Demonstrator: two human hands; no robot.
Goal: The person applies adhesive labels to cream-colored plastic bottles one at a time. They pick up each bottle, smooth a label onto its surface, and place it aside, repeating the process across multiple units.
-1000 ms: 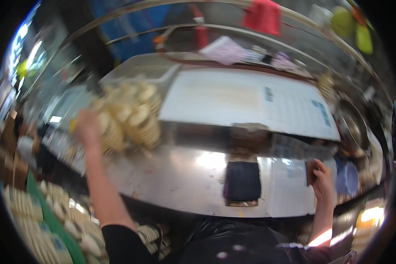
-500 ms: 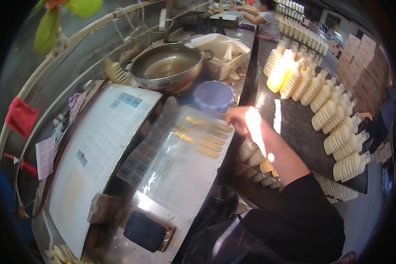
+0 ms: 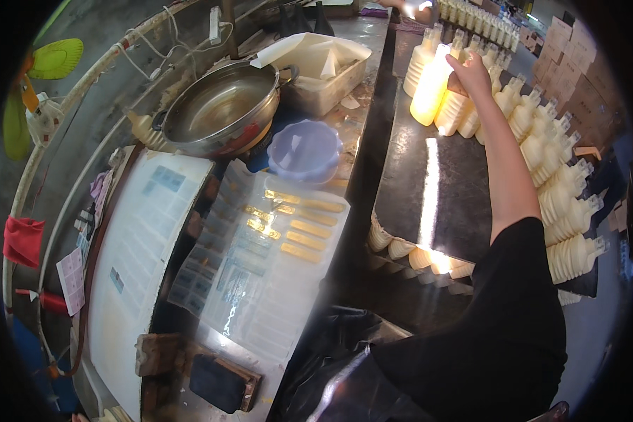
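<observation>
Left hand [image 3: 79,418]: at most a sliver of skin at the lower left edge; spread and hold cannot be told.

Dark pad [image 3: 218,383] on a wooden base: nearest on the table, untouched.

Pale sheet [image 3: 274,309]: flat beyond the pad; gold strips [image 3: 307,228] fill its far end, the nearer rows show none. The strips look like remaining stock, by judgement.

Purple bowl [image 3: 304,151]: just past the sheet.

Dark bench [image 3: 399,193]: right of the table, cream ribbed bottles [image 3: 534,155] ranged upright along its far and right sides. Finished or unfinished cannot be told from their surfaces.

Right hand [image 3: 473,76]: fingers partly curled, seemingly around a small brown piece [image 3: 458,84], against one bottle in the far row; any grip on that bottle is unclear. Work there appears mid-way.

Change from half a second ago: right hand moved from the sheet's edge to the far row; strips look unchanged.
</observation>
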